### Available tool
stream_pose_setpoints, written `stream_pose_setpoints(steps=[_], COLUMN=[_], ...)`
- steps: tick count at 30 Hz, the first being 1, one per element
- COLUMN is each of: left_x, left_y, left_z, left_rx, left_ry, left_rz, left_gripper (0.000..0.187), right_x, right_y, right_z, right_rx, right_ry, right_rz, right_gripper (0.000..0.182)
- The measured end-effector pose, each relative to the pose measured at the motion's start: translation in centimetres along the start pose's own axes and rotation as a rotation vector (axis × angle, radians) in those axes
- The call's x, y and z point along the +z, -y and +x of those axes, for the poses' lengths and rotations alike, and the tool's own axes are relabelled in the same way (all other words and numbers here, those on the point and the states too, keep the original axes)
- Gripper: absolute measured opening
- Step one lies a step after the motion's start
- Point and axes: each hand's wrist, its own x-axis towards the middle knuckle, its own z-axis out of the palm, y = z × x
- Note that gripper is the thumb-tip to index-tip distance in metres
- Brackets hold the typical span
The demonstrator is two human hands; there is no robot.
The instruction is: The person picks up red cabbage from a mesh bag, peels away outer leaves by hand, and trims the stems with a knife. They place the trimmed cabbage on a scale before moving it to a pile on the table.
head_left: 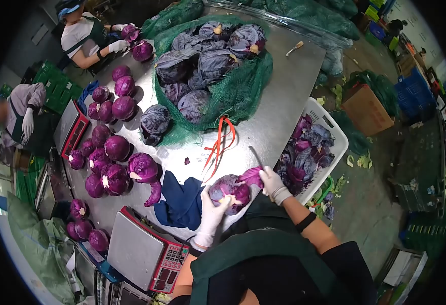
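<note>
In white gloves, both my hands work at a red cabbage [228, 194] close to the table's near edge. My left hand [212, 213] grips it from the left side, its pale cut stem facing up. My right hand [274, 185] is closed on a knife [256, 155], its dark narrow blade pointing away from me. A purple outer leaf [252, 176] stretches from the cabbage to the fingers of this hand, partly peeled back. Beside my left hand lies a crumpled dark blue cloth [179, 201].
A green net sack [256, 104] of untrimmed cabbages with an orange tie [218, 147] lies ahead. Trimmed cabbages [116, 175] and a red scale [136, 246] are left. A white crate [337, 133] of leaves stands right. Two people [88, 38] work at far left.
</note>
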Motion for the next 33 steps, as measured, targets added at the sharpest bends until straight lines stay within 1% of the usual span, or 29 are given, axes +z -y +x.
stream_pose_setpoints(steps=[2,3,4,6,7,8,9,10,12,13,14,16,17,18,19,20,21,22,23,24,26,28,29,30,32,33], left_x=[-2.0,-2.9,-3.9,-4.1,-4.0,-3.5,-2.9,-2.5,-1.8,-2.2,-2.9,-4.6,-5.3,-5.2,-4.5,-4.0,-3.7,-3.3,-2.8,-2.5,-2.1,-2.8,-2.8,-3.2,-4.3,-5.0], left_y=[-0.2,0.0,-2.3,-3.7,-2.4,-1.1,-1.2,-3.7,-3.9,-3.5,-2.6,-2.1,-2.0,-3.0,-4.7,-5.5,-4.9,-4.7,-4.9,-5.1,-6.0,-6.4,-5.9,-3.5,-4.8,-5.0], left_z=[0.7,1.2,1.3,1.5,1.7,1.9,2.0,2.1,1.9,2.3,2.7,2.8,3.0,2.7,1.9,1.2,1.1,1.2,1.6,1.9,3.4,4.8,5.5,6.6,7.2,7.3], left_rx=[-0.199,-0.258,-0.367,-0.370,-0.319,-0.268,-0.152,-0.003,0.198,0.141,0.044,-0.036,0.027,0.028,0.134,0.231,0.266,0.275,0.236,0.196,0.151,-0.014,-0.001,0.027,-0.078,-0.092], left_ry=[0.176,0.238,0.272,0.291,0.282,0.274,0.249,0.269,0.332,0.347,0.362,0.319,0.287,0.279,0.232,0.188,0.215,0.189,0.148,0.110,0.035,0.099,0.060,0.095,0.153,0.187], left_rz=[-0.448,-0.523,-0.585,-0.612,-0.497,-0.386,-0.167,0.091,0.160,0.085,-0.035,-0.180,-0.107,-0.104,0.101,0.306,0.319,0.360,0.368,0.376,0.377,0.403,0.366,0.241,0.044,-0.010], left_gripper=[0.065,0.063,0.063,0.062,0.062,0.062,0.065,0.067,0.066,0.064,0.059,0.057,0.060,0.060,0.062,0.065,0.069,0.070,0.068,0.067,0.060,0.057,0.056,0.053,0.050,0.048], right_x=[-1.8,-2.5,-3.2,-3.6,-3.4,-3.0,-2.1,-1.0,1.6,2.0,2.1,0.3,-0.9,-1.4,-1.2,-0.9,-0.2,0.5,1.1,1.8,3.5,4.5,4.6,4.4,3.2,2.0], right_y=[-2.1,-3.5,-3.1,-3.8,-1.8,1.4,4.7,6.4,5.3,4.8,3.8,0.7,0.9,1.6,2.1,2.6,4.2,5.5,6.0,5.9,6.6,5.5,4.9,4.4,3.3,2.9], right_z=[1.0,1.5,1.3,1.5,0.6,-0.9,-2.7,-3.7,-3.1,-2.4,-0.5,4.7,5.1,5.2,4.0,2.8,1.0,-0.4,-1.4,-2.1,-3.9,-4.4,-4.3,-4.3,-4.1,-3.8], right_rx=[0.115,0.114,0.121,-0.233,-0.511,-0.509,-0.488,-0.459,-0.754,-0.718,-0.692,-0.145,-0.184,-0.224,-0.410,-0.406,-0.557,-0.707,-0.751,-0.790,-0.928,-0.878,-0.757,-0.763,-0.816,-0.717], right_ry=[0.075,0.104,0.145,-0.107,-0.340,-0.341,-0.149,0.036,0.154,0.120,0.071,0.215,0.141,0.060,-0.115,-0.103,-0.150,-0.198,-0.098,0.025,0.134,0.091,0.172,0.180,0.290,0.250], right_rz=[0.076,0.072,0.011,-0.521,-0.702,-0.701,-0.590,-0.472,-0.690,-0.667,-0.445,-0.100,-0.349,-0.597,-0.711,-0.714,-0.558,-0.393,-0.390,-0.341,-0.211,-0.395,-0.345,-0.344,-0.455,-0.410], right_gripper=[0.024,0.024,0.028,0.033,0.043,0.043,0.046,0.049,0.050,0.041,0.036,0.027,0.024,0.020,0.020,0.020,0.023,0.027,0.035,0.038,0.041,0.040,0.034,0.034,0.023,0.020])
